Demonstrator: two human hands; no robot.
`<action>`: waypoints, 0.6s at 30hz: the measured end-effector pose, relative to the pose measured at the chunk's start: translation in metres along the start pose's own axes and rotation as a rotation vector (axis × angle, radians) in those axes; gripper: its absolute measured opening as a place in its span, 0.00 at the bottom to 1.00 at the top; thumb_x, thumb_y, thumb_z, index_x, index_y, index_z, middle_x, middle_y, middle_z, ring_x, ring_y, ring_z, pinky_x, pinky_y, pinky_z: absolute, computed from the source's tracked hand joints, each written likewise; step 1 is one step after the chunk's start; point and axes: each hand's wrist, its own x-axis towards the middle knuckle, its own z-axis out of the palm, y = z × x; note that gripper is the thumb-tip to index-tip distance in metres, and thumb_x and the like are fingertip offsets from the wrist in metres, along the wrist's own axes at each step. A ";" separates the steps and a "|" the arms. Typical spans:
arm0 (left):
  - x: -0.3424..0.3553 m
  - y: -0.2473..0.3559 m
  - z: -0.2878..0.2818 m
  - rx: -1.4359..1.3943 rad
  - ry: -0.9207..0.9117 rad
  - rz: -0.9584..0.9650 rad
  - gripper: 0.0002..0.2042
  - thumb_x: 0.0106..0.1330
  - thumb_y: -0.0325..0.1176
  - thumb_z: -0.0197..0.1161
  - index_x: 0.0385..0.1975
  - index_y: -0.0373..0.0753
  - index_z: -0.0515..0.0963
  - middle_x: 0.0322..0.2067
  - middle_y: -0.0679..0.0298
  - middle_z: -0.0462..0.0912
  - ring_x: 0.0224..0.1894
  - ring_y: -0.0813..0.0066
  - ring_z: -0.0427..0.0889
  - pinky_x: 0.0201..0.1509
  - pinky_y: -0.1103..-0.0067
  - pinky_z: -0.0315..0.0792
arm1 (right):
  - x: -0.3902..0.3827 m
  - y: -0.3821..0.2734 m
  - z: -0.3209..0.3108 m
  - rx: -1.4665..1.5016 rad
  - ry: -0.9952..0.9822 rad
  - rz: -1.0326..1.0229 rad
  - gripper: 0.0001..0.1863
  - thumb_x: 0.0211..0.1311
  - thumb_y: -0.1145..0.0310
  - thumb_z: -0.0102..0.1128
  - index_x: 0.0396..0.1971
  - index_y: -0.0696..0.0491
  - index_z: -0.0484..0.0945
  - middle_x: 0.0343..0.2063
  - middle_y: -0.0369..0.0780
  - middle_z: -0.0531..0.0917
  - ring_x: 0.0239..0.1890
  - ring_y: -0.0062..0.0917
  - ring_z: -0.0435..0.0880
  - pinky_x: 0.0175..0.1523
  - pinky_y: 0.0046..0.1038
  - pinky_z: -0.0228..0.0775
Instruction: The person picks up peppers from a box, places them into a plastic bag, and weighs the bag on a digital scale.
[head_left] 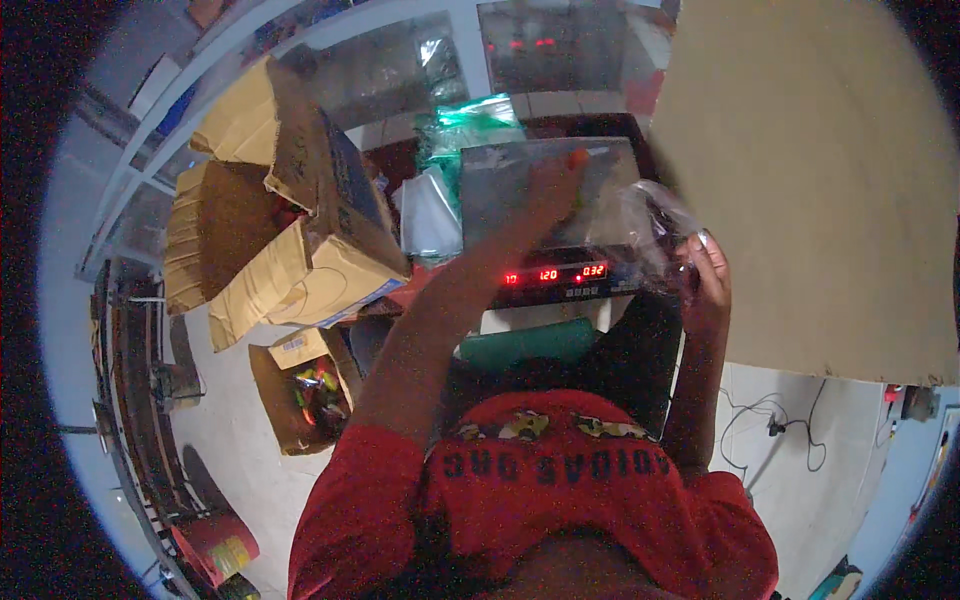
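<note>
A digital scale with a flat grey platform (490, 205) and a lit red display stands in front of me. My left hand (558, 188) is over the platform, blurred, its fingers hard to make out. A small orange-red patch (578, 158) shows at its fingertips; its kind is unclear. At the platform's right edge, my right hand (708, 268) pinches the rim of a clear plastic bag (655, 222). The bag hangs loosely toward the platform, and the left hand is close to its far side.
An open cardboard box (330, 265) stands left of the scale. Below it a smaller carton (265, 400) holds red, green and yellow vegetables. Clear and green plastic packs (432, 215) lie beside the scale. A large cardboard panel (810, 190) rises at right; cables (775, 428) lie on the floor.
</note>
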 end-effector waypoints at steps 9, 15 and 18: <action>0.008 0.038 -0.031 0.524 -0.507 0.182 0.36 0.49 0.49 0.69 0.62 0.52 0.67 0.51 0.51 0.75 0.56 0.50 0.72 0.59 0.56 0.65 | -0.002 -0.001 -0.008 -0.072 0.060 -0.027 0.07 0.67 0.64 0.52 0.32 0.50 0.73 0.23 0.29 0.73 0.21 0.07 0.67 0.23 0.12 0.57; 0.004 0.024 -0.027 0.410 -0.220 0.221 0.33 0.41 0.51 0.72 0.53 0.52 0.75 0.54 0.52 0.70 0.61 0.52 0.65 0.62 0.56 0.59 | -0.002 0.001 -0.012 -0.061 0.008 -0.015 0.07 0.67 0.63 0.52 0.33 0.50 0.73 0.25 0.30 0.74 0.23 0.08 0.69 0.26 0.13 0.60; 0.007 0.018 -0.030 0.349 -0.238 0.242 0.30 0.42 0.52 0.72 0.49 0.50 0.76 0.50 0.53 0.72 0.59 0.53 0.68 0.65 0.56 0.55 | -0.006 -0.005 0.003 -0.104 0.049 -0.020 0.09 0.67 0.63 0.52 0.30 0.51 0.72 0.23 0.30 0.73 0.23 0.10 0.69 0.27 0.15 0.59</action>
